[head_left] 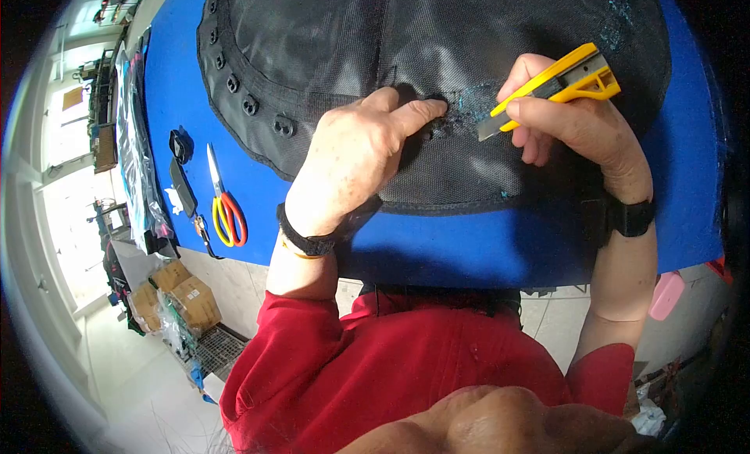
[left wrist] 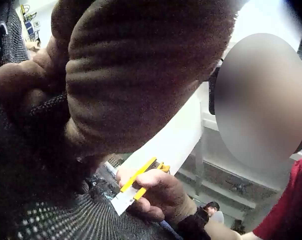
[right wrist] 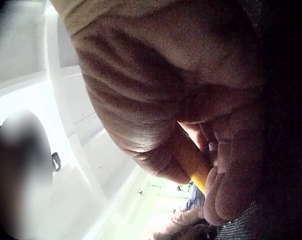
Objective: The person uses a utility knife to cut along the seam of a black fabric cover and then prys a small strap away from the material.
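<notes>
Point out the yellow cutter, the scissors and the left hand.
Yellow cutter (head_left: 548,76), head view: upper yellow edge of its handle.
Scissors (head_left: 219,185), head view: blades, just above the handles.
Left hand (head_left: 350,148), head view: back of the hand.

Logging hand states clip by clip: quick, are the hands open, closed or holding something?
Left hand: on the fabric; open or closed can't be told.
Right hand: closed, holding the cutter.
</notes>
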Demonstrator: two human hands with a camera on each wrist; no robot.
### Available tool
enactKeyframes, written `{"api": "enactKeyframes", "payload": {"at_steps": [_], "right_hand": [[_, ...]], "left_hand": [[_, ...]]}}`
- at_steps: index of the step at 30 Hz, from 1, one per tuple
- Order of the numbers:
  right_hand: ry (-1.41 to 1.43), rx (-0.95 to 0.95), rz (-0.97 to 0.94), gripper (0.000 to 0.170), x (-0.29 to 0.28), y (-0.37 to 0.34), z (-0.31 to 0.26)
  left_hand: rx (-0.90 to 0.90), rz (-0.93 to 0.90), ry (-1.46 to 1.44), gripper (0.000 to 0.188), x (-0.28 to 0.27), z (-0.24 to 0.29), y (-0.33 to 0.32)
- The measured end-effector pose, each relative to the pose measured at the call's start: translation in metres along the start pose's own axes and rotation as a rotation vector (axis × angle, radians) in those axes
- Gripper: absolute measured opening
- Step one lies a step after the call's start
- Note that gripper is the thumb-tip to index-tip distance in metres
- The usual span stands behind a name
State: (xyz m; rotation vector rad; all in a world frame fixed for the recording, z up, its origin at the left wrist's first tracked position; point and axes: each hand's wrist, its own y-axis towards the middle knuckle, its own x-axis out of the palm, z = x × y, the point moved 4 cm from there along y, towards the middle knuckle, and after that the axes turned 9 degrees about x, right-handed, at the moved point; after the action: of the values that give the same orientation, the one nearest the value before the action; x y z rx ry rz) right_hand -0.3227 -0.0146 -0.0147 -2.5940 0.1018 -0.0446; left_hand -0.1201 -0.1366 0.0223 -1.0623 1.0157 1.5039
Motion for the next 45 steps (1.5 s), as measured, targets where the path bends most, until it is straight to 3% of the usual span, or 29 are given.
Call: {"api": "enactKeyframes", "payload": {"at_steps": [5,8,11,14,32,45], "right_hand": [[0.009,-0.004,0.012,0.024,0.001,-0.002,0.000],[-0.002,-0.014,0.014,0.023,0.001,-0.001,0.000],[-0.020,-0.024,-0.006,0.022,-0.001,0.000,0.002],[-0.036,-0.018,-0.013,0.022,-0.002,0.001,0.002],[0.009,-0.027,-0.012,0.023,-0.001,-0.001,0.001],[0.003,-0.010,-0.016,0.025,-0.002,-0.001,0.002]], "left_hand": [[-0.011,0.022,-0.150,0.048,0.004,-0.006,-0.001],[-0.198,0.125,-0.272,0.042,0.006,-0.011,-0.005],[-0.251,-0.032,-0.221,0.035,0.003,-0.015,-0.002],[-0.267,0.047,-0.287,0.031,0.008,-0.019,-0.006],[-0.323,0.139,-0.441,0.040,0.016,-0.031,-0.002],[-0.526,-0.055,-0.452,0.041,0.006,-0.034,-0.010]]}}
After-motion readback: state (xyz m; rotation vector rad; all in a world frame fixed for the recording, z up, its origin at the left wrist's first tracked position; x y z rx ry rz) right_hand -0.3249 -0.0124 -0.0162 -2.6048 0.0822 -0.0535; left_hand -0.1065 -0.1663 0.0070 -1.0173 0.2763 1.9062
